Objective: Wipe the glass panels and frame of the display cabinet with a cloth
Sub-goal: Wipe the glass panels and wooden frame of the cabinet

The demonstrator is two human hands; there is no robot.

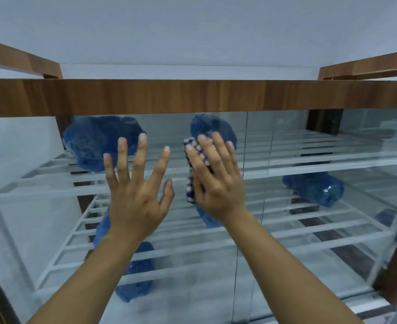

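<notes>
The display cabinet has a brown wooden top rail [192, 97] and glass front panels [309, 253] below it. My right hand [216, 181] lies flat with straight fingers on a blue-and-white checked cloth [191, 164], pressing it against the glass just under the rail. The cloth shows at the left edge of that hand and under its fingers. My left hand [136, 190] is spread wide, fingers straight, palm against the glass beside the cloth, holding nothing.
Behind the glass are white slatted shelves [298, 174] carrying blue bundles [92, 141] [314, 190] [136, 277]. A vertical seam [244, 164] divides the glass panels right of my hands. Wooden side rails [368, 66] run back to a pale wall.
</notes>
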